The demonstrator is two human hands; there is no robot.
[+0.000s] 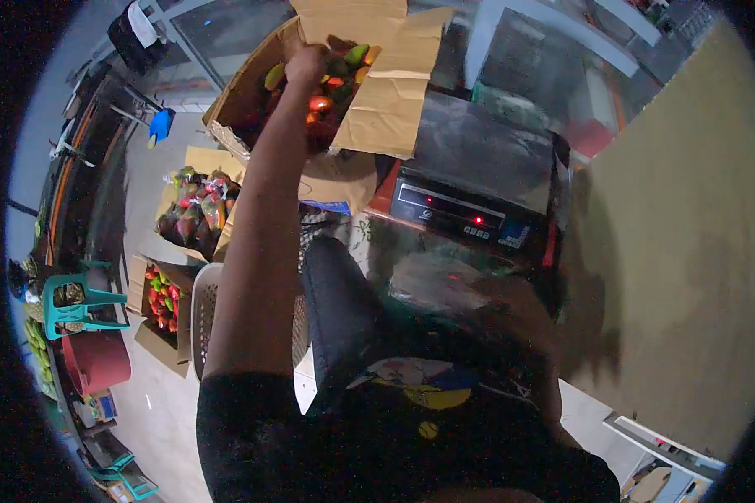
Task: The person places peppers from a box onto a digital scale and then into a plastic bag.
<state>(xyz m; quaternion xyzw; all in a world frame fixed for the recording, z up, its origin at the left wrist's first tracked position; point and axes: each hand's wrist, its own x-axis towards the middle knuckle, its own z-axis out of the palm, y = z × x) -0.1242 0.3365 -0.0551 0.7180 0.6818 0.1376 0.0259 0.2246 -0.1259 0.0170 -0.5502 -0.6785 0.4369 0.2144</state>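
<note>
My left hand (306,65) reaches into an open cardboard box (387,104) at the top of the view. Inside the box lie red, green and orange peppers (319,104). The fingers are partly hidden at the far side, so whether they grip a pepper cannot be told. To the right of the box is a black digital weighing scale (478,154) with red lights on its front panel. My right forearm (531,314) bends in front of the scale, dim and blurred. The right hand is lost in the dark area before the scale's panel.
Left of my arm, a cardboard box holds bagged peppers (198,204), and another holds red and green peppers (163,298). A plastic basket (206,302) stands beside them. Farther left are a teal plastic stool (69,298) and a red tub (97,361). A tan panel (679,251) flanks the right.
</note>
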